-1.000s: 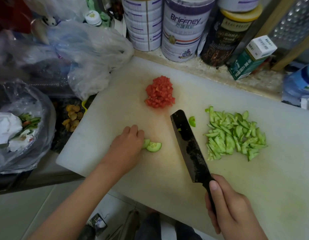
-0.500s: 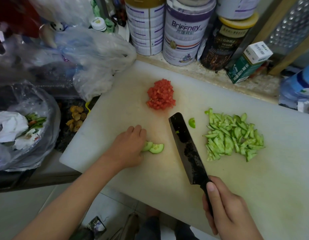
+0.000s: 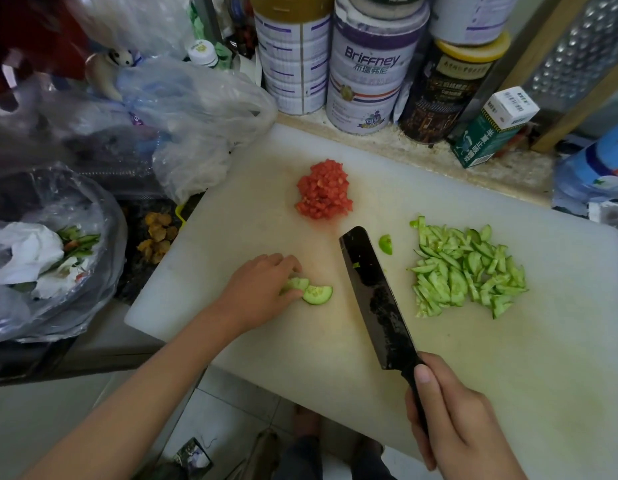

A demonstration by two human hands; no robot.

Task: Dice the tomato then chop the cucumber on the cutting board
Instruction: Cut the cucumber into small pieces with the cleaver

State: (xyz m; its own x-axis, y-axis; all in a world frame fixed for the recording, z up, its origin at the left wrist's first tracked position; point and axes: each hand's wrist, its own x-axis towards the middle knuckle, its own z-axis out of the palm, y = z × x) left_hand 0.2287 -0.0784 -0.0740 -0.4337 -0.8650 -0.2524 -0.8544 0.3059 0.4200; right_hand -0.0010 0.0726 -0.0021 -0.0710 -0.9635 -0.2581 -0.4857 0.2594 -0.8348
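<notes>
**A:** What is on the far left?

**B:** A clear plastic bag (image 3: 51, 258) of scraps, just off the white cutting board (image 3: 508, 375), which lies on the desk (image 3: 422, 157).

**A:** And the left grip?

**B:** The left grip (image 3: 262, 289) is over the board's near-left part. Its fingers are curled down onto two cucumber slices (image 3: 316, 294), holding them against the board.

**A:** Where is the tomato?

**B:** The diced tomato (image 3: 324, 190) sits in a red heap toward the board's far edge, apart from both hands.

**A:** Further right?

**B:** A dark knife (image 3: 377, 296) points its tip toward that heap. I cannot tell whether its edge touches the board. A stray cucumber piece (image 3: 386, 244) lies just right of the tip, and beyond it is the chopped cucumber pile (image 3: 467, 271).

**A:** The right grip?

**B:** The right grip (image 3: 453, 420) is clenched round the knife's handle at the board's near edge, thumb laid along the handle.
</notes>
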